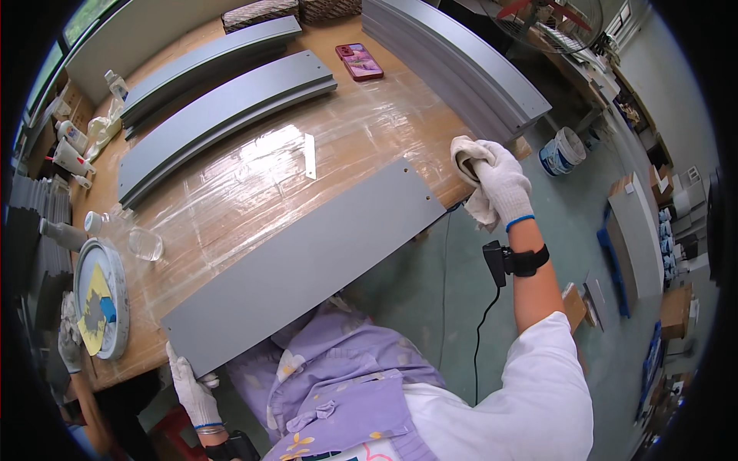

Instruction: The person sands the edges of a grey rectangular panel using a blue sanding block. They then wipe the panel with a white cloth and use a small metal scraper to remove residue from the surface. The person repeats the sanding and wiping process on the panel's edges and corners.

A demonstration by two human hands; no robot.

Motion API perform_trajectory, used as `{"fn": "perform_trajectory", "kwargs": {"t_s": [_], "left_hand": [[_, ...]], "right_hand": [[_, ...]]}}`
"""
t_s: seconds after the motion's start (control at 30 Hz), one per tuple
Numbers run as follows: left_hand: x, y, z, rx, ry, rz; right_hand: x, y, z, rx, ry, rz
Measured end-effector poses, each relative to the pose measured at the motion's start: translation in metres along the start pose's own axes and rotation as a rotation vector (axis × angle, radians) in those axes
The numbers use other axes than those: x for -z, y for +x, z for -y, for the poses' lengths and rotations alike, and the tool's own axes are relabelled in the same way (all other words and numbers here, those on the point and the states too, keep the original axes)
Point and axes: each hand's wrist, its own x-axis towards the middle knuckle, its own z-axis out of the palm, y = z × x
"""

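A long flat grey panel (307, 257) lies slantwise along the near edge of the table, with small holes at its right end. My left hand (192, 390), in a white knitted glove, grips the panel's near left corner, thumb and fingers at the edge. Raised beyond the panel's right end, my right hand (506, 180) is gloved too and closed around a bunched beige cloth (482, 211). The cloth is apart from the panel. A thin white strip (310, 156) rests on the table behind the panel.
Stacked grey panels stand at the back left (231, 107) and back right (461, 69) of the film-covered table (223, 200). A phone (359, 61), a clear bottle (144, 243) and a round lid (115, 284) with yellow sandpaper lie around. Another person's gloved hand (70, 338) shows at far left.
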Motion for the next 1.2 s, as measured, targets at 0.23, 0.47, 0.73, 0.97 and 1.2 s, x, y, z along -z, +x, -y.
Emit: {"fn": "perform_trajectory", "kwargs": {"t_s": [0.23,0.47,0.73,0.97,1.2], "left_hand": [[0.022,0.005,0.009,0.031,-0.159,0.047],[0.031,0.000,-0.007,0.136,-0.388,0.179],[0.046,-0.014,0.001,0.411,-1.023,0.062],[0.061,-0.012,0.009,0.249,-0.677,0.327],[0.060,-0.008,0.021,0.167,-0.670,0.260]], "right_hand": [[-0.074,-0.038,0.055,0.448,-0.330,0.368],[-0.186,-0.203,0.138,1.024,-0.374,0.367],[-0.250,-0.324,0.233,1.556,0.025,0.710],[-0.194,-0.288,0.215,1.270,0.145,1.691],[-0.132,-0.199,0.208,0.699,0.071,0.935]]}}
